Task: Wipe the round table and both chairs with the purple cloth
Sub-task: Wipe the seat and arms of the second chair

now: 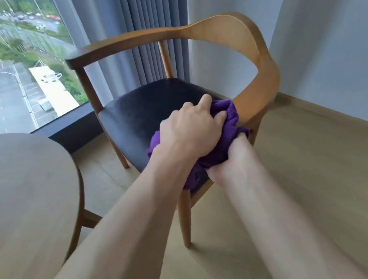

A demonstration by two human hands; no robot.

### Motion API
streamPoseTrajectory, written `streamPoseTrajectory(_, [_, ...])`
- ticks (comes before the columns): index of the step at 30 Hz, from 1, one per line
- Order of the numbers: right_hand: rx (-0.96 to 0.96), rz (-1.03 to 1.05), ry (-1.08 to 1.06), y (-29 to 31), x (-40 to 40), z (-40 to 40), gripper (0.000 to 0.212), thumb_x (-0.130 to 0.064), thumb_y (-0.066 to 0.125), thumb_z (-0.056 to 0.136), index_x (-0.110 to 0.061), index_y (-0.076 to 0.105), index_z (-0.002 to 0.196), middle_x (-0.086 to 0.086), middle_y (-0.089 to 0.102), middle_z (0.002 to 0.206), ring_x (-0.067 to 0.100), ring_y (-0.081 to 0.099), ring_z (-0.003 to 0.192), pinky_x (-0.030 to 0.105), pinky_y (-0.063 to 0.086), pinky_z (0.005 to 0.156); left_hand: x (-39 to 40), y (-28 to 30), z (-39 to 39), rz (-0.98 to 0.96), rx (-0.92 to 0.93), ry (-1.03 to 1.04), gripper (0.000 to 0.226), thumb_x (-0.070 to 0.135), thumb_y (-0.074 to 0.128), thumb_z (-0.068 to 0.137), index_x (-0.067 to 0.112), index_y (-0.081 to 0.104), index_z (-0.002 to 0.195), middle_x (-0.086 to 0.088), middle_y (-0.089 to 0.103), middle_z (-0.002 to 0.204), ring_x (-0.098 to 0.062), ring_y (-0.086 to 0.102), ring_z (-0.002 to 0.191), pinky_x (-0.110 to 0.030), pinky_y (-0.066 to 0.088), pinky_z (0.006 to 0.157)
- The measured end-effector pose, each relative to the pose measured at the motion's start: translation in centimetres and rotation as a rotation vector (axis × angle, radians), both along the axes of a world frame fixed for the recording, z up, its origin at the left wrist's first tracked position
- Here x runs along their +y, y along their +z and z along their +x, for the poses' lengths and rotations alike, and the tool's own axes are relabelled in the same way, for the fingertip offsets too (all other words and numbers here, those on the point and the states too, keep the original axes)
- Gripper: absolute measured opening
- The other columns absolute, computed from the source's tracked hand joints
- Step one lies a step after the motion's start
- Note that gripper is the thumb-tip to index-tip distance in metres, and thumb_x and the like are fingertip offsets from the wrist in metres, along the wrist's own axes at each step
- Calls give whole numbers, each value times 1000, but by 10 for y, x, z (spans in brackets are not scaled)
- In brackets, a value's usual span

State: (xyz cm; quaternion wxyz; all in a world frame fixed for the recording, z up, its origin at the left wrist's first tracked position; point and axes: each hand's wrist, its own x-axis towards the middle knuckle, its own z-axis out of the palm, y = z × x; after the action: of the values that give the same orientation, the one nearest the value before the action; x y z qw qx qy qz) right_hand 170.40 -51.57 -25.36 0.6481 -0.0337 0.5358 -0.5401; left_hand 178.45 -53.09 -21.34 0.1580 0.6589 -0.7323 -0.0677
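Head view shows the purple cloth point(228, 128) bunched on the dark seat point(150, 111) of a wooden chair point(249, 59), at the seat's right front corner, close to the inner face of the curved armrest.

Step in hand, as judged from this layout: wiping the chair seat. The seat's far and left areas lie uncovered by the cloth. Whether the desk point(19, 186) has been wiped cannot be told; only one chair is in view.

Next move, as a judgement: sweep the cloth across the remaining seat surface, then over the armrest and back rail. This calls for steady downward pressure and a grip that keeps the cloth flattened rather than balled.

Hands:
- Left hand point(191, 129) lies on top of the cloth, palm down, fingers curled over the bunched fabric and pressing it onto the seat.
- Right hand point(230, 158) grips the near end of the cloth at the seat's front edge, fingers wrapped round the fabric.

Surroundings: the round desk stands left of the chair. Grey curtains point(150, 25) and a large window point(13, 57) lie behind; a pale wooden floor point(324, 167) lies beneath.
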Motion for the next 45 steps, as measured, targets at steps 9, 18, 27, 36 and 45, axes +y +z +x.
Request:
streamPoseTrajectory(9, [-14, 170, -100, 29, -22, -22, 32, -44, 39, 100, -28, 62, 116, 6, 66, 128, 36, 61, 116, 52, 49, 97, -29, -3, -32, 37, 55, 26, 33, 53, 33, 100, 21, 40, 104, -9, 57, 108, -34, 57, 97, -39, 31, 70])
streamPoseTrajectory(18, [101, 238, -202, 38, -68, -72, 28, -42, 48, 92, -26, 70, 88, 4, 77, 93, 32, 68, 93, 53, 52, 93, -89, 0, -78, 221, 251, -115, 40, 51, 36, 98, 15, 44, 113, -11, 60, 111, -36, 60, 99, -38, 37, 74])
streamPoseTrajectory(27, [250, 308, -210, 23, -28, -2, 43, -49, 37, 93, -25, 66, 114, 4, 70, 111, 30, 65, 101, 48, 52, 97, -41, -10, -11, 134, 154, -15, 43, 64, 29, 91, 21, 33, 87, 5, 51, 70, -26, 45, 62, -36, 35, 61])
streamPoseTrajectory(36, [454, 320, -37, 30, -67, -59, 40, -48, 33, 98, -19, 62, 95, 12, 68, 118, 36, 63, 109, 50, 48, 102, -80, -11, -60, 149, 200, -3, 36, 54, 38, 95, 18, 34, 90, 5, 39, 64, -28, 46, 64, -35, 32, 63])
streamPoseTrajectory(45, [607, 312, 167, 36, -136, -128, 42, -39, 37, 101, -10, 62, 120, 14, 65, 120, 37, 62, 109, 51, 51, 99, -137, -14, -120, 200, 274, 102, 40, 56, 39, 97, 16, 35, 93, 4, 35, 64, -25, 42, 64, -37, 33, 64])
